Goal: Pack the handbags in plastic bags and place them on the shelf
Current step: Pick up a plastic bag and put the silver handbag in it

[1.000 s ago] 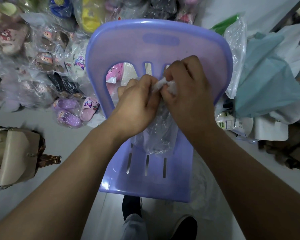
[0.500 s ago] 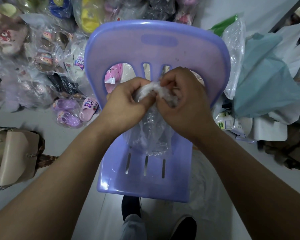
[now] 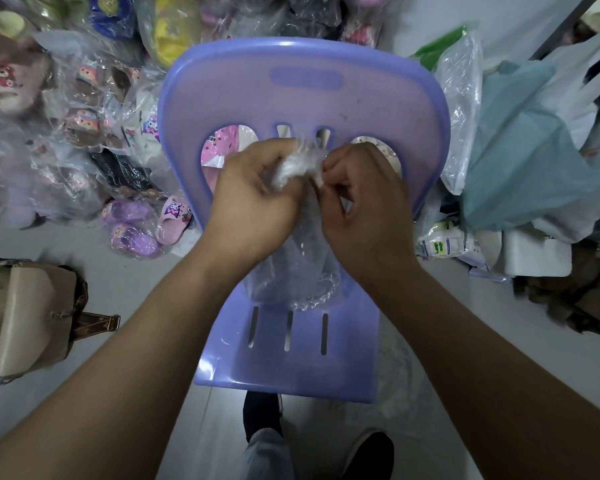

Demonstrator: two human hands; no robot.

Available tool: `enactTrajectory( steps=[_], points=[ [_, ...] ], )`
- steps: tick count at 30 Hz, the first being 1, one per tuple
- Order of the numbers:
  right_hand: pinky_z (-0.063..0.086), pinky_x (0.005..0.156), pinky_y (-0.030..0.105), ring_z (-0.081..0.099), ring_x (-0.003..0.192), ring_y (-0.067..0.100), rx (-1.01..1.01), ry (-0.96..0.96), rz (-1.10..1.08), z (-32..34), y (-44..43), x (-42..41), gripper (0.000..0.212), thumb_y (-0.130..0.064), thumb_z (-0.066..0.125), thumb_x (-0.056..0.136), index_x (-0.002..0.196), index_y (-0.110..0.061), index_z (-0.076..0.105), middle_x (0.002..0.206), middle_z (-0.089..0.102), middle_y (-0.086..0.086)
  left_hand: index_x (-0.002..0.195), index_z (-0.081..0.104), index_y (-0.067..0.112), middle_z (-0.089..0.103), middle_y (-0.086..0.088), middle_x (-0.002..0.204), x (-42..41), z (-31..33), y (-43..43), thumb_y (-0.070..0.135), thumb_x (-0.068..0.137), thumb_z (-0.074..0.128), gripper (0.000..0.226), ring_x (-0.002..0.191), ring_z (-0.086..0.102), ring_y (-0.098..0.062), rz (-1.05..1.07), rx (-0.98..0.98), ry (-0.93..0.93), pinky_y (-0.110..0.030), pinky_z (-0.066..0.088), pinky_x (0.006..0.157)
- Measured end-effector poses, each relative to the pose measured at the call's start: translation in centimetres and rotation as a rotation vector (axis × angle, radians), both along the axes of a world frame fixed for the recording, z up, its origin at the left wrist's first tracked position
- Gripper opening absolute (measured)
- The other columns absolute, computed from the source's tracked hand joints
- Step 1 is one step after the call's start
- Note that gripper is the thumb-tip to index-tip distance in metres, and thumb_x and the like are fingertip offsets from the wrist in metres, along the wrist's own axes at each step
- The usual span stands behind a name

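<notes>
Gripping the bunched neck of a clear plastic bag (image 3: 297, 271), left hand (image 3: 253, 206) and right hand (image 3: 364, 209) pinch it close together above a purple chair (image 3: 291, 362). A beige handbag (image 3: 32, 320) lies on the floor (image 3: 146, 278), near left.

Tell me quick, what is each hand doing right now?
Left hand: closed, gripping the bunched top of the clear crinkly plastic bag.
Right hand: closed, pinching the same bag's top.

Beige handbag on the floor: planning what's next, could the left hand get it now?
Probably not yet: the left hand grips the plastic bag over the chair, though nothing blocks the handbag.
</notes>
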State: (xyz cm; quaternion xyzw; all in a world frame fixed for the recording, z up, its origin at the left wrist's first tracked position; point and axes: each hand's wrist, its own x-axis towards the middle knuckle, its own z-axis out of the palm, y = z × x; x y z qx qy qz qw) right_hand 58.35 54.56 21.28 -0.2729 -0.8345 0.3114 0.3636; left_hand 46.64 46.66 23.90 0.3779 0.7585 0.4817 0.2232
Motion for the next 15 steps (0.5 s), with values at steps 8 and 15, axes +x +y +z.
enactTrajectory(
  steps=[8, 15],
  points=[
    [0.039, 0.065, 0.048, 0.051, 0.072, 0.035, 0.039, -0.078, 0.016, -0.1, -0.8, 0.1, 0.012, 0.003, 0.064, 0.084, 0.078, 0.001, 0.054, 0.081, 0.054, 0.017, 0.064, 0.074, 0.016, 0.063, 0.0, 0.064, -0.8, 0.5, 1.2, 0.029, 0.086, 0.075, 0.026, 0.06, 0.056, -0.015, 0.398, -0.093, -0.511, -0.029, 0.05, 0.065],
    [0.031, 0.065, 0.035, 0.044, 0.075, 0.024, -0.111, -0.219, -0.059, -1.9, -0.7, 2.4, 0.012, 0.009, 0.058, 0.085, 0.079, 0.001, 0.053, 0.084, 0.047, 0.007, 0.051, 0.044, 0.012, 0.03, 0.003, 0.048, -1.8, -1.9, 1.0, 0.038, 0.093, 0.064, 0.054, 0.06, 0.028, -0.023, 0.723, -0.095, -0.284, -0.03, 0.032, 0.059]
  ],
)
